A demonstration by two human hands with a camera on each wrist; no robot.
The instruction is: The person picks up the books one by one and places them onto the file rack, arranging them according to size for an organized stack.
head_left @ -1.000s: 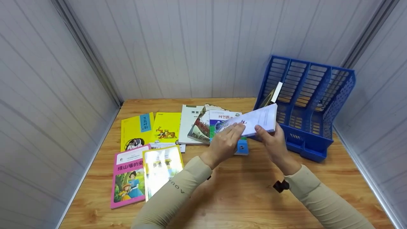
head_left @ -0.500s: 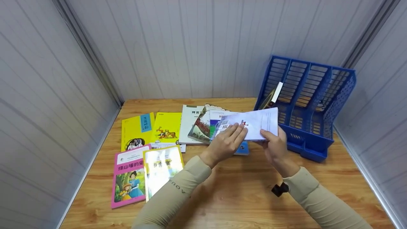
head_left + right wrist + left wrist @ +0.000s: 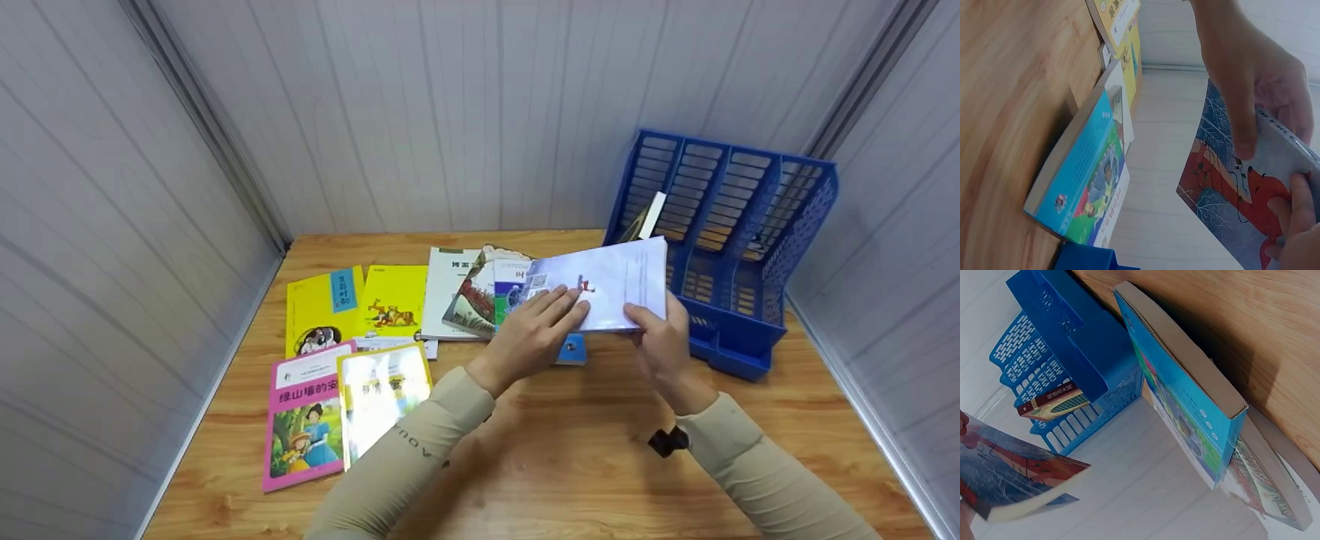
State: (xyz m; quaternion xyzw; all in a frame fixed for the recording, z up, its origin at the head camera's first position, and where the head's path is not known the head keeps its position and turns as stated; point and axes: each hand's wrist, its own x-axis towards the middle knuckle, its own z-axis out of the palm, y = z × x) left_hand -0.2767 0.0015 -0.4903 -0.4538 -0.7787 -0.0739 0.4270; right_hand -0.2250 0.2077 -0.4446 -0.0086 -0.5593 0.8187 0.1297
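Note:
A thin paperback book (image 3: 626, 274) is held above the table, its pale back cover with a QR code facing up in the head view. My left hand (image 3: 534, 327) grips its left part, fingers laid over the back cover and thumb underneath. At the right end my right hand (image 3: 663, 339) holds it, thumb on top and fingers below. In the right wrist view the underside is a front cover (image 3: 1207, 188) with a red fox and bare branches. Behind it stands a blue file rack (image 3: 739, 330) with one book (image 3: 652, 216) leaning in its leftmost slot.
Below the held book lies a thick book with a blue edge (image 3: 1185, 391), overlapping a landscape-covered book (image 3: 469, 304) and a white book (image 3: 442, 285). Two yellow books (image 3: 386, 300), a pink book (image 3: 307, 435) and a glossy yellow-bordered book (image 3: 382, 405) lie left. Panel walls enclose the table.
Both hands have tilted the book so its back cover shows more fully, then shifted it slightly up and right. The rack and the books on the table have not moved.

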